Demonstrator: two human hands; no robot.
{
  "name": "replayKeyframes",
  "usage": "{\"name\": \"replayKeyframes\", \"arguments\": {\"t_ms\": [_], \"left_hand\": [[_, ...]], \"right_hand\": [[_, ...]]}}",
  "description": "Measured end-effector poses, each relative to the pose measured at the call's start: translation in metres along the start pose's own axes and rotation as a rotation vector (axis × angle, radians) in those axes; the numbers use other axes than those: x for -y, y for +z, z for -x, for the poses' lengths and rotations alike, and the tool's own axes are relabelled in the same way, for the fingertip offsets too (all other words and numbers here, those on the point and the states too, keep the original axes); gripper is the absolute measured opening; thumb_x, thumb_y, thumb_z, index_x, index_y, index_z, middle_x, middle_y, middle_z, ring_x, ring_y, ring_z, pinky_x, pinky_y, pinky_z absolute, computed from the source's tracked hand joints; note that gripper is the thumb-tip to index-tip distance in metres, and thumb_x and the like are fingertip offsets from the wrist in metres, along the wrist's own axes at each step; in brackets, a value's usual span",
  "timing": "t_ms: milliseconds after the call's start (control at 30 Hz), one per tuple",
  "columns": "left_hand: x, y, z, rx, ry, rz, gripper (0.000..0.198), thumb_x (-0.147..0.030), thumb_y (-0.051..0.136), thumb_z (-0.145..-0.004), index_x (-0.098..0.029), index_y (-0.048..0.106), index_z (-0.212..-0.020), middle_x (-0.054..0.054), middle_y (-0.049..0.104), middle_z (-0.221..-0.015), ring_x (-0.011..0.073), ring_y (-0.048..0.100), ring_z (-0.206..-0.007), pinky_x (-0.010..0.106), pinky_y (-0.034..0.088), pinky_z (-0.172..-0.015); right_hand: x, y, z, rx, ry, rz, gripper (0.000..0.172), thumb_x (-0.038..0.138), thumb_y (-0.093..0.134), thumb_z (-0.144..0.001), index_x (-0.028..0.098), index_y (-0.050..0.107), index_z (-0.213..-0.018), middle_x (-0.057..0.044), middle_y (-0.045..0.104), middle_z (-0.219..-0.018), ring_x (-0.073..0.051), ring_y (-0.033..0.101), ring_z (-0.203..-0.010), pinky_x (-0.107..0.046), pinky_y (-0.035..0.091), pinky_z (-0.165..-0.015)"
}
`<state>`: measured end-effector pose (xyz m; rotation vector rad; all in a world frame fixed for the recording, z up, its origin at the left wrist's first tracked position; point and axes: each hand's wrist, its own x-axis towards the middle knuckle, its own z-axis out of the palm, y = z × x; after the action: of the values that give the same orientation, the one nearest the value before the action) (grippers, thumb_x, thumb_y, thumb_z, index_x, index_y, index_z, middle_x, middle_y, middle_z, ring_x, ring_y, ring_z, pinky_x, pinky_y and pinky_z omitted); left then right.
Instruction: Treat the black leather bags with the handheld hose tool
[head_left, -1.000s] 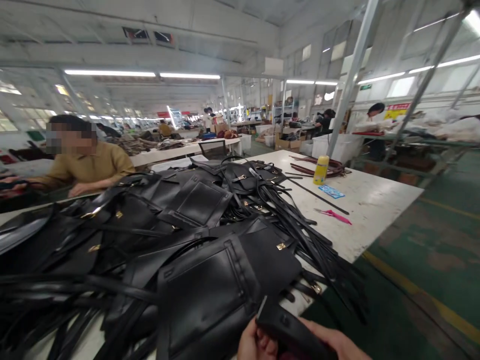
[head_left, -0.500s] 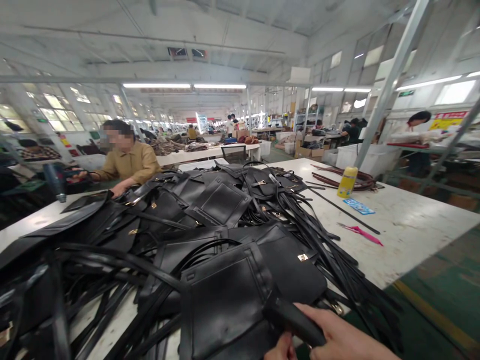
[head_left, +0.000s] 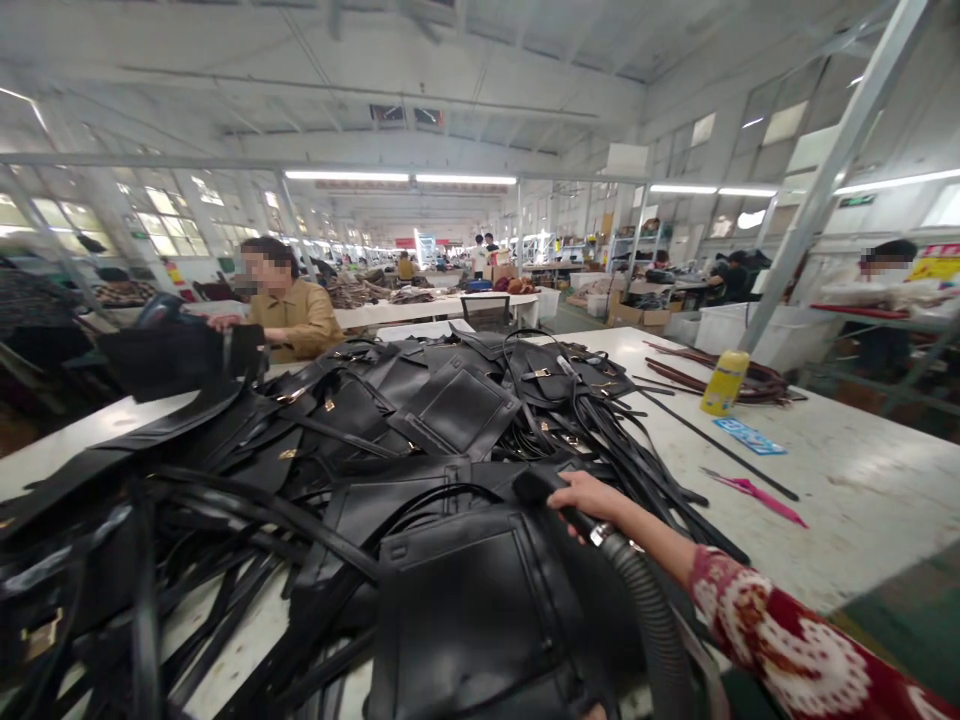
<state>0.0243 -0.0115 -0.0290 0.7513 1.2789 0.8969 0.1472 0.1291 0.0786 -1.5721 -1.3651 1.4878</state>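
the right hand [head_left: 592,497] is wrapped around the black nozzle [head_left: 541,489] of a grey ribbed hose [head_left: 646,610], fingers curled shut on it, with the tip held out over the heap of black leather bags and straps [head_left: 420,430] that covers the white desk [head_left: 832,470]. the nozzle tip sits at about 12 o'clock of the large flat black leather bag panel [head_left: 472,610] nearest the camera, close above the leather. judging from this, the step goes best with the tip kept low and steady over the panel, the hose trailing clear at 5 o'clock so it does not drag the loose straps.

at 2 o'clock on the bare desk stand a yellow plastic bottle [head_left: 724,382], a blue card [head_left: 749,436] and pink-handled snips [head_left: 754,492]. a co-worker in a tan shirt [head_left: 300,315] sits at 11 o'clock.

the left hand is out of view, so its state cannot be told. the hose runs off the bottom edge, and whether the nozzle touches the leather is hard to make out.
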Motion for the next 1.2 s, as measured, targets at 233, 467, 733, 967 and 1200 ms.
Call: {"name": "replayKeyframes", "arguments": {"t_ms": [233,467,733,967,1200], "left_hand": [[-0.050,-0.013,-0.031,0.039,0.170,-0.065,0.029,-0.039,0.050,-0.076,-0.017,0.058,-0.094,0.003,0.063,-0.082,0.0113,0.056,-0.060,0.025,0.047,-0.057],[-0.123,-0.023,-0.121,-0.076,0.587,-0.552,0.035,-0.007,0.044,-0.063,-0.012,0.059,-0.095,0.010,0.057,-0.092,0.0100,0.052,-0.057,0.023,0.042,-0.057],[-0.105,-0.032,-0.129,0.025,0.724,-0.553,0.015,-0.011,0.040,-0.066,-0.017,0.053,-0.065,-0.001,0.048,-0.067,0.0082,0.048,-0.049,0.020,0.037,-0.047],[-0.092,-0.044,-0.123,0.024,0.887,-0.480,0.017,-0.005,0.038,-0.060,-0.019,0.048,-0.059,-0.001,0.046,-0.068,0.0118,0.047,-0.068,0.023,0.038,-0.063],[-0.084,-0.042,-0.123,0.049,0.879,-0.397,0.010,-0.011,0.043,-0.067,-0.019,0.046,-0.062,-0.001,0.046,-0.072,0.0102,0.049,-0.062,0.021,0.041,-0.055]], "right_hand": [[-0.012,-0.017,0.029,-0.131,-0.152,-0.082,0.031,0.024,0.055,-0.070,0.020,0.045,-0.099,0.009,0.052,-0.054,-0.011,0.053,-0.036,-0.021,0.043,-0.031],[-0.037,-0.022,0.073,-0.087,-0.155,-0.169,0.041,0.023,0.054,-0.066,0.022,0.042,-0.105,0.007,0.054,-0.055,-0.012,0.052,-0.034,-0.021,0.043,-0.028],[-0.056,-0.029,0.064,0.169,-0.137,-0.302,0.029,0.024,0.052,-0.065,0.019,0.045,-0.093,0.003,0.056,-0.062,-0.008,0.050,-0.036,-0.018,0.044,-0.031],[-0.056,-0.032,0.049,0.399,-0.034,-0.311,0.039,0.015,0.054,-0.059,0.019,0.045,-0.097,0.000,0.060,-0.062,-0.013,0.055,-0.038,-0.022,0.047,-0.031],[-0.044,-0.034,0.048,0.223,-0.165,-0.351,0.026,0.024,0.052,-0.067,0.021,0.044,-0.091,0.004,0.055,-0.068,-0.006,0.051,-0.039,-0.017,0.045,-0.033]]}}
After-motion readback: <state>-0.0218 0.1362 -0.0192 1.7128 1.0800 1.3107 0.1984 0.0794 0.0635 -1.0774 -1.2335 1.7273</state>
